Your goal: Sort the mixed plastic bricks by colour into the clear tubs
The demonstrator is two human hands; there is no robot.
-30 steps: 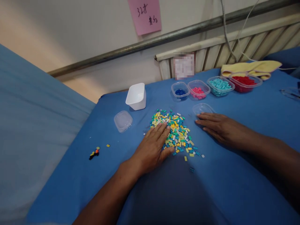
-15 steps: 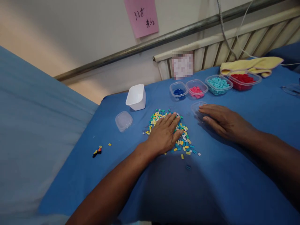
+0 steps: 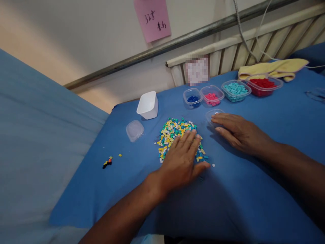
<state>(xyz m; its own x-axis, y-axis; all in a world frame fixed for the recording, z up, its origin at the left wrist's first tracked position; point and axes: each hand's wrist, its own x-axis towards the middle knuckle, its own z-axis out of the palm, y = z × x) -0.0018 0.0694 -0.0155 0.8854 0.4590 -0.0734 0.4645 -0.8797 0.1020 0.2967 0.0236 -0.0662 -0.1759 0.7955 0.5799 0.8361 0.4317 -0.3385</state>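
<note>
My left hand (image 3: 181, 161) lies flat with its fingers stretched out over the near side of a heap of small building bricks (image 3: 171, 130). The bricks are yellow, white, green and teal, and part of the heap is hidden under the hand. To the right, the fingertips of my right hand (image 3: 240, 132) are at a shallow clear plastic container or lid (image 3: 210, 117). The fingers of that hand are extended and the thumb is apart from them. Whether it grips the rim, I cannot tell; nothing shows inside the hand.
Clear tubs of dark blue (image 3: 193, 99), pink (image 3: 212, 98), turquoise (image 3: 236, 89) and red pieces (image 3: 262, 84) line the back. A white tub (image 3: 147, 105) and a clear lid (image 3: 134, 130) stand left. Black, orange and yellow pieces (image 3: 108, 162) lie further left, a yellow cloth (image 3: 274, 69) back right.
My left hand has slid towards me across the heap, uncovering more bricks at its far side. My right hand remains by the clear container.
</note>
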